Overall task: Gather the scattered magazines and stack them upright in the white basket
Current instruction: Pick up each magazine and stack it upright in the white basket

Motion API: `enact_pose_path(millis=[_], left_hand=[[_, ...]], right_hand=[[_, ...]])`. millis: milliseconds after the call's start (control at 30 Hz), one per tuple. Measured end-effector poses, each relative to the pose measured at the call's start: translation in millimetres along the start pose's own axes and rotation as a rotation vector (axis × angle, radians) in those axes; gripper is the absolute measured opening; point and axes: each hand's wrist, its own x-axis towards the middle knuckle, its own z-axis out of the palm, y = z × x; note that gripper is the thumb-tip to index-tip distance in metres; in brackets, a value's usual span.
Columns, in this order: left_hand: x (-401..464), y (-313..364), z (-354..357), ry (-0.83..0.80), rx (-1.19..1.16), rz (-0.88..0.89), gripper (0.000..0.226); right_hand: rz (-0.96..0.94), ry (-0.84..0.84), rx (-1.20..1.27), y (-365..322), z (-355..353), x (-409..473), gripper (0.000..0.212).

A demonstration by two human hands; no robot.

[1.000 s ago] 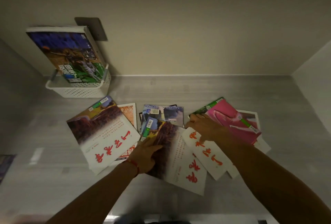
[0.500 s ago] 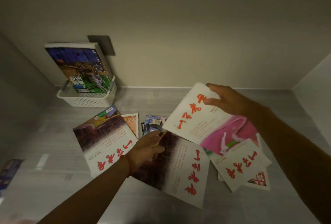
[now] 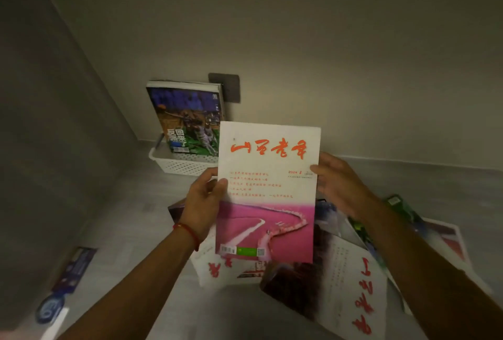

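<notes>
Above the floor, both hands — left hand (image 3: 202, 203), right hand (image 3: 341, 187) — pinch a pink-covered magazine (image 3: 268, 192); one stack (image 3: 187, 119) stands in the white basket (image 3: 177, 165) — several scattered magazines (image 3: 345, 282) remain.

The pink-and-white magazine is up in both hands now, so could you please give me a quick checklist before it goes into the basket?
1. Left hand grips the pink-and-white magazine at its left edge: ok.
2. Right hand supports the right edge: cannot tell, its fingers sit behind the cover.
3. Magazine upright, title on top: ok.
4. White basket has free space in front of the standing magazines: ok.
5. Path to the basket clear: ok.
6. All scattered magazines gathered: not ok.
</notes>
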Motion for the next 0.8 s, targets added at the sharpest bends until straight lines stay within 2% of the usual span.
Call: enact_pose_path(millis=[133, 233, 367, 467, 633, 733, 800], left_hand=[[31, 10, -78, 0.084, 0.044, 0.020, 0.018], [67, 22, -133, 0.176, 0.065, 0.103, 0.019], [116, 45, -195, 0.303, 0.228, 0.245, 0.016], [156, 49, -229, 0.332, 0.331, 0.253, 0.023], [201, 39, -244, 0.271, 0.284, 0.166, 0.019], [221, 22, -245, 0.269, 0.271, 0.105, 0.015], [232, 6, -248, 0.276, 0.263, 0.064, 0.015]], right_hand=[[-0.147, 0.080, -0.380, -4, 70, 22, 0.017], [-0.318, 0.188, -0.649, -23, 129, 50, 0.013], [-0.471, 0.290, -0.713, -51, 195, 92, 0.013], [-0.463, 0.344, -0.743, -65, 226, 126, 0.017], [-0.353, 0.403, -0.721, -62, 250, 167, 0.020], [-0.243, 0.426, -0.626, -51, 254, 183, 0.015], [-0.139, 0.400, -0.530, -43, 257, 190, 0.019]])
